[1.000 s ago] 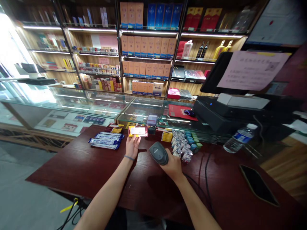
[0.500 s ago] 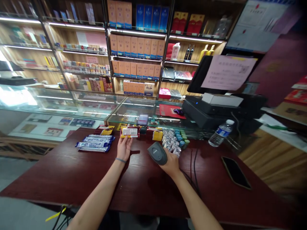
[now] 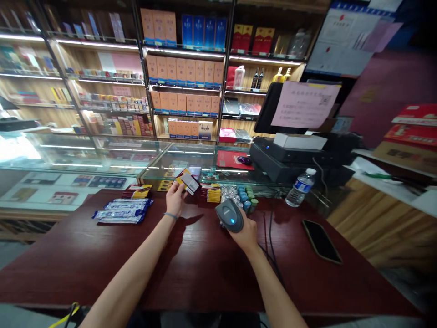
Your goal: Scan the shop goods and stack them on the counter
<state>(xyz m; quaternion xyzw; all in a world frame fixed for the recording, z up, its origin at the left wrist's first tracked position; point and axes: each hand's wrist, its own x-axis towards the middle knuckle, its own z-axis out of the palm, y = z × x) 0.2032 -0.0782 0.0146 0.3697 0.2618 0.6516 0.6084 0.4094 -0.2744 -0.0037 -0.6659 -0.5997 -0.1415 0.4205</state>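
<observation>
My left hand (image 3: 175, 199) is raised over the dark red table (image 3: 102, 255) and grips a small yellow and dark snack packet (image 3: 187, 181), tilted, with its white barcode label turned towards me. My right hand (image 3: 246, 233) is closed round a grey handheld barcode scanner (image 3: 230, 215) whose blue light is on. The scanner sits a little right of and below the packet. A black cable (image 3: 269, 255) runs from it along the table towards me.
Blue-white wrapped bars (image 3: 121, 210), more yellow packets (image 3: 213, 193) and small cups (image 3: 241, 197) lie along the table's far edge. A water bottle (image 3: 299, 187) and a black phone (image 3: 321, 240) are at right. Glass counters (image 3: 102, 155), a till with screen (image 3: 290, 146) and stocked shelves stand behind.
My left hand has lifted the packet off the table and tilted it. The scanner has risen slightly and its blue light has come on. The view has shifted to the right.
</observation>
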